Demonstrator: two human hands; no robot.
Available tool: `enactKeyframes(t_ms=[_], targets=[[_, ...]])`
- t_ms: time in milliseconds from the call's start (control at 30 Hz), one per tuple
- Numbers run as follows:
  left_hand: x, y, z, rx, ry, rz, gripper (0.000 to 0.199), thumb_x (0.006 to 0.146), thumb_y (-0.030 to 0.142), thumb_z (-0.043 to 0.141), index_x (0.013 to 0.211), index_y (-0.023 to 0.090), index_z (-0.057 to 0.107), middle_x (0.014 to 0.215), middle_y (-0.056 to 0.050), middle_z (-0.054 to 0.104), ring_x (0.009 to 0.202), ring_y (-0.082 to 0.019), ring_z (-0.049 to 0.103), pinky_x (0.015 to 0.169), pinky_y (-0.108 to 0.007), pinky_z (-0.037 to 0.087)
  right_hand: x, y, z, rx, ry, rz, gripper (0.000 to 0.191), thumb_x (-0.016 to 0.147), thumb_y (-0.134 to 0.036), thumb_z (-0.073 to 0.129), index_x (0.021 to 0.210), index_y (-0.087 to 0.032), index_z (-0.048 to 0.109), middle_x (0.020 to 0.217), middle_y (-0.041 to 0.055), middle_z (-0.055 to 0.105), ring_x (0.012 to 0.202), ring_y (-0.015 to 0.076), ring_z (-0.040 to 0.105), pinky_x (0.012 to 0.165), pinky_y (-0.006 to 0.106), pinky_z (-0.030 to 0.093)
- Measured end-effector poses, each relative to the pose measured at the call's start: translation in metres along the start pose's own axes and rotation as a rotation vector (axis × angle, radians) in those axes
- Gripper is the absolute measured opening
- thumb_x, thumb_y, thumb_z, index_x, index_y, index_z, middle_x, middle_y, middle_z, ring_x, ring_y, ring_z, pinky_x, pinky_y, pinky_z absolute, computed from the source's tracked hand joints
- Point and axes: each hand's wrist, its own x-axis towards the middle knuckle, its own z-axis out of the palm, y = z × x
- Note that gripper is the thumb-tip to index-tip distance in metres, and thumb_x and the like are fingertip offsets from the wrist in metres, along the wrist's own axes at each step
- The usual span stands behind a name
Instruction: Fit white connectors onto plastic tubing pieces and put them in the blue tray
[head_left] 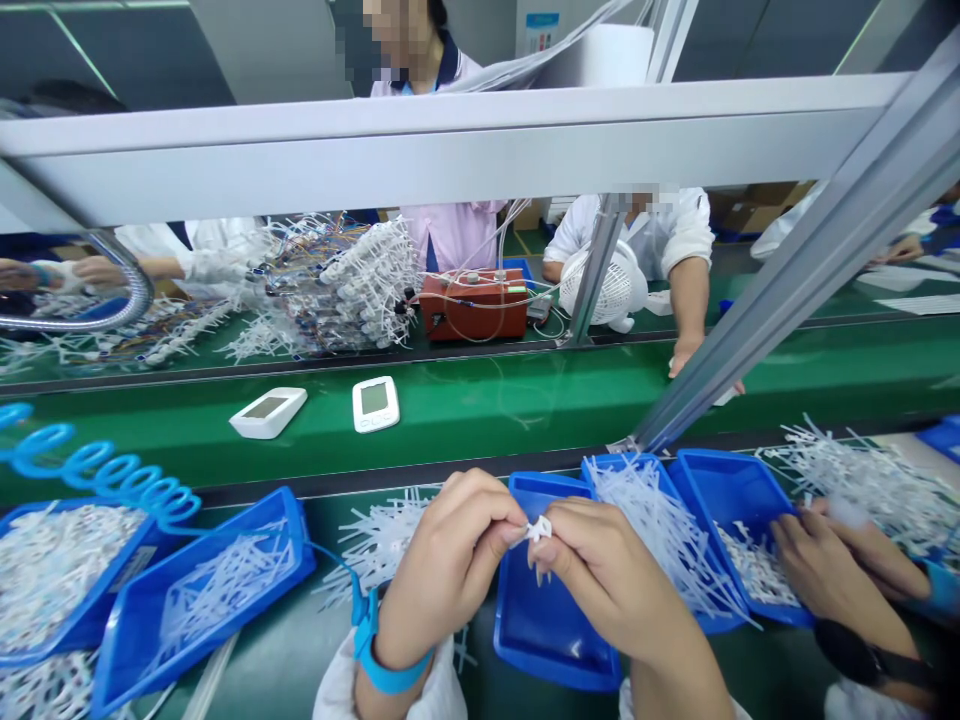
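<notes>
Both hands meet above a blue bin (559,640). My right hand (619,570) pinches a small white plastic part (540,528) with short prongs pointing down. The fingertips of my left hand (457,545) are closed on the thin left end of that part; whether this end is a separate tube is hidden by the fingers. A blue wrist strap (386,660) with a cord goes round my left wrist. Behind my left hand lies a pile of white branched pieces (382,535). Right of my right hand, thin translucent tubes (660,520) fill another blue bin.
Blue bins (120,650) with tubes and white parts stand at left, under a coiled blue hose (97,465). A co-worker's hands (832,570) work at a bin on the right. Two white monitors (376,404) sit on the green conveyor (480,400). A metal post (757,270) slants at right.
</notes>
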Motion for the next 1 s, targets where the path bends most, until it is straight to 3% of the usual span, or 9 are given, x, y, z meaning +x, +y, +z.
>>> enactKeyframes(t_ms=[433,767,1000], targets=[[0.0011,-0.0047,0.0027,0.055,-0.028,-0.004,0.013,0.108,0.020,0.052,0.097,0.019,0.060,0.092,0.000,0.062,0.086,-0.012,0.055,0.079,-0.025,0.039,0.0010,0.0039,0.0008,-0.062,-0.045,0.011,0.046,0.113,-0.040,0.041,0.076,-0.018,0.056,0.069,-0.0026,0.061,0.066,0.0106,0.054,0.069,0.026,0.034],[0.0021,-0.0039,0.0053,0.059,0.114,-0.013,0.010,0.104,0.014,0.056,0.100,0.020,0.064,0.093,0.000,0.063,0.087,-0.011,0.060,0.078,-0.020,0.045,0.0040,0.0036,0.0011,-0.039,0.061,-0.039,0.040,0.112,-0.032,0.047,0.075,-0.018,0.056,0.069,-0.0031,0.060,0.066,0.0094,0.054,0.067,0.023,0.035],[0.0017,-0.0053,0.0057,0.035,0.129,0.010,0.009,0.104,0.015,0.058,0.101,0.020,0.064,0.093,-0.001,0.063,0.088,-0.011,0.061,0.079,-0.023,0.046,0.0035,0.0018,-0.0020,-0.045,0.048,-0.037,0.041,0.112,-0.033,0.047,0.075,-0.017,0.057,0.069,-0.0014,0.061,0.066,0.0104,0.055,0.067,0.024,0.036]])
